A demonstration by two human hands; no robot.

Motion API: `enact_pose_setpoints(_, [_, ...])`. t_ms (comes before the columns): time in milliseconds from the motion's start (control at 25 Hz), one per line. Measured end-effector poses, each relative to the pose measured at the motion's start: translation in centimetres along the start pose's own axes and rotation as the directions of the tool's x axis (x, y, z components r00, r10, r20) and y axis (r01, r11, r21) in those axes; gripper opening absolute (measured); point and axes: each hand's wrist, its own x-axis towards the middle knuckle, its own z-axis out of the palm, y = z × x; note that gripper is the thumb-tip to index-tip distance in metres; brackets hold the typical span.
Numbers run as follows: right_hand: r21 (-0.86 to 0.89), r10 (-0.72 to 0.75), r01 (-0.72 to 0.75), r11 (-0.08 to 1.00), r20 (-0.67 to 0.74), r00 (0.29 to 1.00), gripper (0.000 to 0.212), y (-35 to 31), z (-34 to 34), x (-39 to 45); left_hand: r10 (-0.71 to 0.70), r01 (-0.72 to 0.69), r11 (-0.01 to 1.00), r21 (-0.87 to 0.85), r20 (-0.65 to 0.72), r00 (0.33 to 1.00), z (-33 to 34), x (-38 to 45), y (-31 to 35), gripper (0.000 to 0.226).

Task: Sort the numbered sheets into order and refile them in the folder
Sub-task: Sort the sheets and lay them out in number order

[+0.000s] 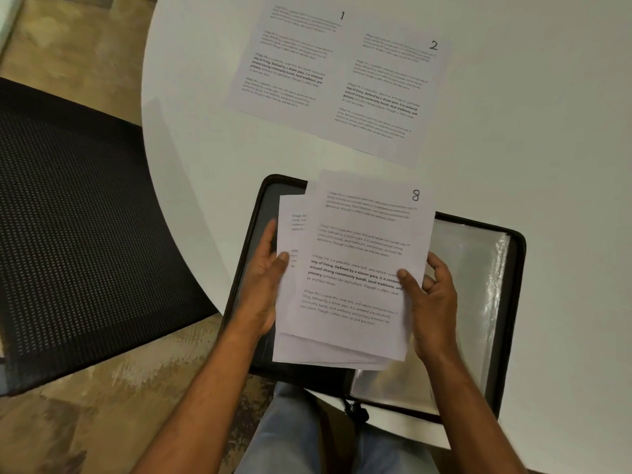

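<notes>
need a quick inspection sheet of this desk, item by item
surface: round white table, bare at right.
job's things: printed sheet marked 1 and printed sheet marked 2 lie side by side at the far edge, overlapping slightly; black zip folder with clear plastic sleeves lies open at the near edge; loose stack of printed sheets, number 8 on top, held above the folder.
clutter: nothing seen.
grips: left hand holds the stack's left edge; right hand pinches the top sheet's right edge.
cables: nothing seen.
surroundings: black mesh chair at left; patterned brown carpet.
</notes>
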Motion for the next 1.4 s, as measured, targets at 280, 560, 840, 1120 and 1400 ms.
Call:
enact_pose_setpoints(280, [0.025,0.028,-0.032,0.999,0.164,0.986,0.011,-0.7,-3.6,-0.9,-0.037,0.036,0.999,0.020,0.028,0.999,2.0,-2.2,-0.4,0.046])
enact_pose_setpoints(560, [-0.029,-0.019,0.024,0.999,0.169,0.985,0.009,-1.3,-7.0,-2.5,0.089,-0.104,0.984,0.147,0.108,0.990,5.1,-4.6,-1.1,0.068])
enact_pose_setpoints(840, [-0.016,-0.029,0.033,0.999,0.173,0.985,0.014,-2.2,-8.7,-3.6,0.122,-0.133,0.981,0.143,0.083,0.989,7.7,-6.3,-1.1,0.068])
enact_pose_setpoints(1120, [-0.015,-0.040,0.042,0.999,0.120,0.992,0.013,-2.5,-10.0,-4.3,0.110,-0.107,0.979,0.172,-0.011,0.994,9.6,-7.2,-1.4,0.045])
enact_pose_setpoints(1400, [0.115,-0.165,0.144,0.983,0.202,0.965,0.031,-6.1,-11.2,-5.9,-0.011,0.010,1.000,-0.008,-0.034,0.999,10.1,-8.2,-0.7,0.024])
